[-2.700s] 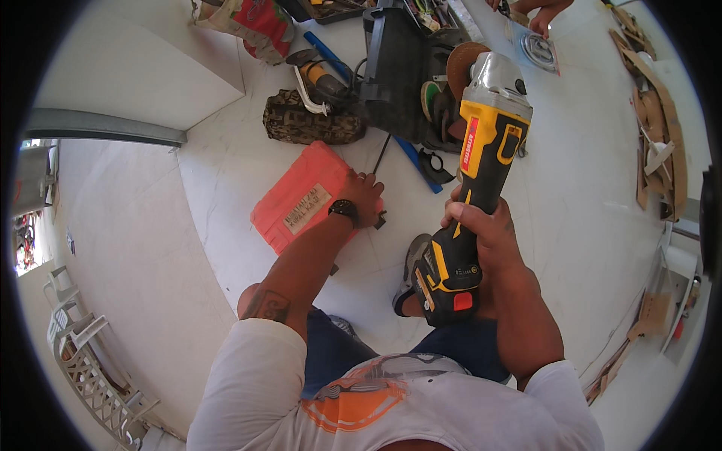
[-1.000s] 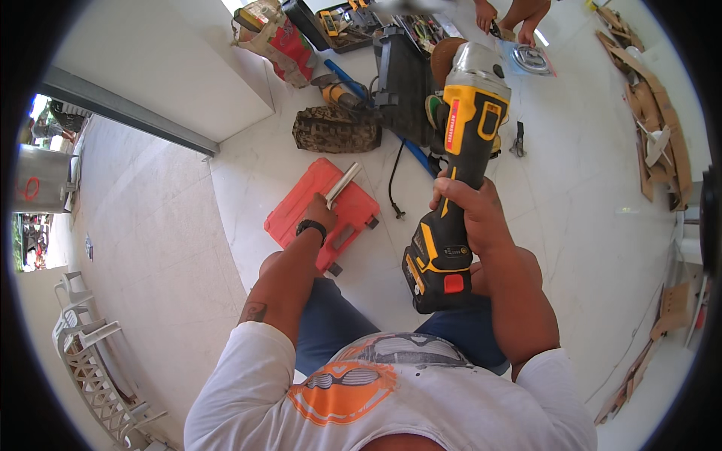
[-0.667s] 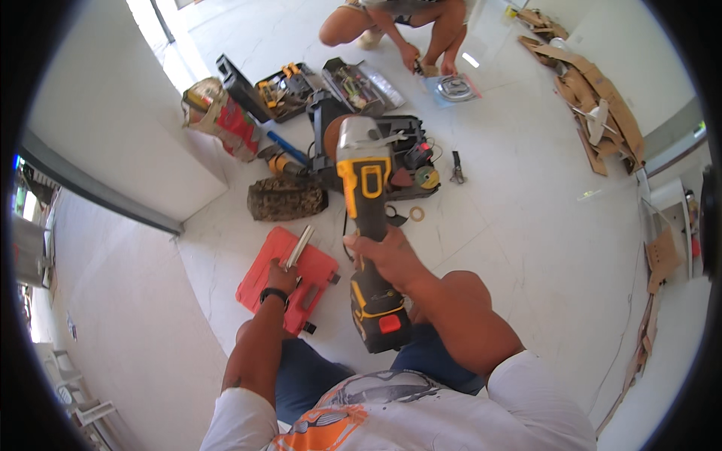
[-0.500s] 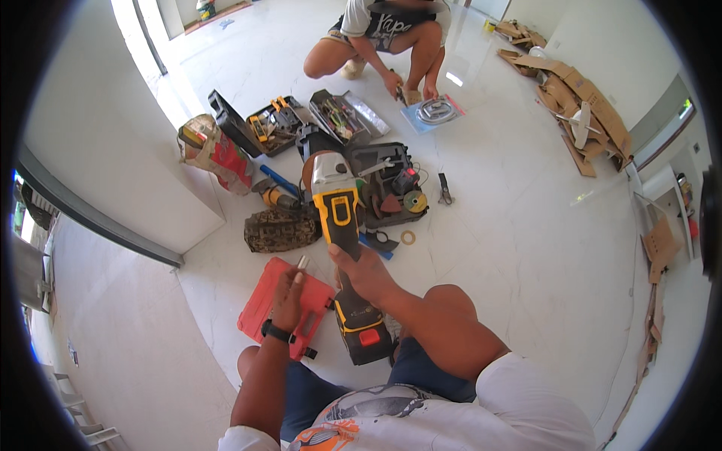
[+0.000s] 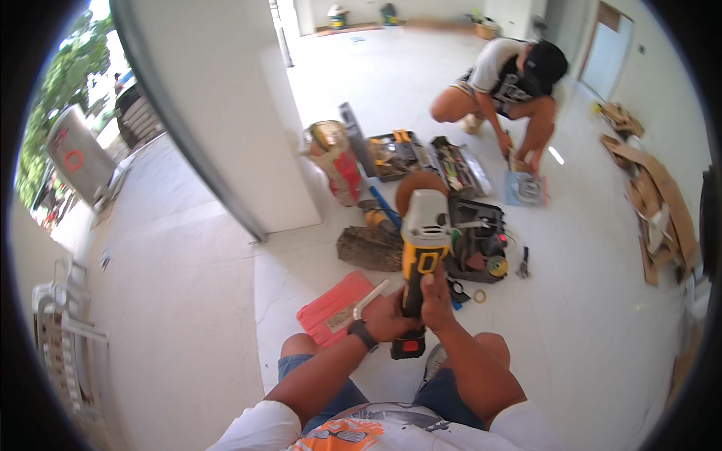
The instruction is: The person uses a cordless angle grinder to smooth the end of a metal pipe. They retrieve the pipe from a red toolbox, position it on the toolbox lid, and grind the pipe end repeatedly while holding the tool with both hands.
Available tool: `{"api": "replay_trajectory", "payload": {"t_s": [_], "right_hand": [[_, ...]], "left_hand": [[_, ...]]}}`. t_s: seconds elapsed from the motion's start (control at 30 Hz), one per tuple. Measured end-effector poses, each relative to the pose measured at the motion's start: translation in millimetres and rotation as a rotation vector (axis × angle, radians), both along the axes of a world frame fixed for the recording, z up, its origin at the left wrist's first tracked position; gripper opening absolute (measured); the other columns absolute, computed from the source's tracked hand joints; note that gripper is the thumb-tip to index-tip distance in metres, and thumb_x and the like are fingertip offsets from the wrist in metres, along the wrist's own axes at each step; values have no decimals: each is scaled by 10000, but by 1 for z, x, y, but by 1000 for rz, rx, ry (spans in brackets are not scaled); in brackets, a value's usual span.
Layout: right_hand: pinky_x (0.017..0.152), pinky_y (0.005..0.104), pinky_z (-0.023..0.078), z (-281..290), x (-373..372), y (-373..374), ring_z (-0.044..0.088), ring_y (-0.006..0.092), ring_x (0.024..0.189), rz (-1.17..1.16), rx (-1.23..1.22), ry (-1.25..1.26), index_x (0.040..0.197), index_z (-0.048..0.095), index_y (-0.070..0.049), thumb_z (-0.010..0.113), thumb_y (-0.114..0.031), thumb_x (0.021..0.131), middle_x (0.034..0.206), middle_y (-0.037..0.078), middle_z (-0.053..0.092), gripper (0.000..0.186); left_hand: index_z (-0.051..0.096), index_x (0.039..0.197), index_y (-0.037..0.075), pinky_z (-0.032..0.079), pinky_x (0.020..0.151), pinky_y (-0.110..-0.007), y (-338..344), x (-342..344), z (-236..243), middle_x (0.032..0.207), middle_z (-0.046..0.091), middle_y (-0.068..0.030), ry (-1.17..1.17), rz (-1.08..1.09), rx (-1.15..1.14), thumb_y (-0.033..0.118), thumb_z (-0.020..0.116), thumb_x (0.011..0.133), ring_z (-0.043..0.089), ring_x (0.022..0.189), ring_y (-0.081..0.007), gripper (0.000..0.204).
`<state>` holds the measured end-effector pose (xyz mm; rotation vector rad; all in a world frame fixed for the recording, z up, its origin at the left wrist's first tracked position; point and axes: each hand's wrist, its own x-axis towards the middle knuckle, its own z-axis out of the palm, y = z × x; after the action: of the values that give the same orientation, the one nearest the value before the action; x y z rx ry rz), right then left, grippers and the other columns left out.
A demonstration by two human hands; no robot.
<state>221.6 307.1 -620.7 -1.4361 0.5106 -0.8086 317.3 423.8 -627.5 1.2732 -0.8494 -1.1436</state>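
Both my hands are at a yellow, black and grey angle grinder [image 5: 426, 218], held upright in front of me with its brown disc [image 5: 421, 191] at the far end. My right hand [image 5: 438, 304] is wrapped round the grinder's black body, thumb on top. Against its left side, my left hand [image 5: 389, 319] is closed on a short white bent bar or tube [image 5: 371, 298] and also touches the grinder body. I cannot make out exactly what the white piece is. Below that hand, a red plastic case [image 5: 338, 308] lies on the floor.
Beyond the grinder lie a camouflage bag [image 5: 368, 249], a black open tool case [image 5: 477, 244], toolboxes [image 5: 395, 154] and a red-and-white sack [image 5: 336, 169]. A person [image 5: 511, 90] squats behind a packaged item [image 5: 525, 188]. A wall end [image 5: 226, 113] stands left; cardboard [image 5: 662, 210] lies right.
My view has swung left, shifting the scene rightward. My left hand, with the white piece, has moved from over the red case to the grinder's body. My right hand still grips the grinder.
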Motion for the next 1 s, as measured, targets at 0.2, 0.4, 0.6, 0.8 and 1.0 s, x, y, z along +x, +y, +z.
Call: {"api": "replay_trajectory", "payload": {"t_s": [0.2, 0.4, 0.6, 0.8, 1.0], "right_hand": [[671, 335, 560, -1, 8, -10, 691, 184, 776, 87, 495, 25, 1186, 569, -76, 499, -681, 1007, 935, 60, 645, 635], [634, 310, 543, 1, 15, -6, 677, 170, 731, 65, 351, 85, 1162, 584, -79, 493, -605, 1044, 883, 53, 635, 546], [583, 301, 522, -1, 14, -14, 651, 165, 636, 17, 391, 186, 1051, 639, -50, 515, -699, 998, 798, 69, 652, 663], [608, 303, 527, 9, 12, -12, 650, 155, 655, -24, 412, 159, 1073, 623, -41, 537, -730, 968, 797, 60, 624, 702], [605, 299, 527, 7, 8, -14, 645, 162, 652, -23, 361, 208, 1034, 586, -12, 543, -775, 937, 839, 74, 623, 770]], "left_hand": [[596, 1197, -23, 587, 865, -391, 8, -18, -22, 1002, 744, -171, -270, 28, 172, 209, 822, 738, 748, 932, -287, 562], [592, 1241, -27, 589, 857, -427, 0, -25, -22, 1032, 748, -216, -429, 154, 318, 361, 843, 750, 752, 960, -341, 674], [573, 1261, -23, 594, 854, -413, -12, -35, -22, 1070, 752, -197, -357, 168, 329, 290, 876, 728, 755, 994, -320, 689], [535, 1264, -56, 584, 845, -460, -13, -39, -11, 1065, 730, -254, -378, 135, 297, 314, 836, 759, 729, 1003, -408, 694], [507, 1340, -41, 585, 870, -450, -12, -47, -19, 1072, 730, -246, -388, 154, 212, 304, 833, 774, 729, 1031, -397, 738]]}}
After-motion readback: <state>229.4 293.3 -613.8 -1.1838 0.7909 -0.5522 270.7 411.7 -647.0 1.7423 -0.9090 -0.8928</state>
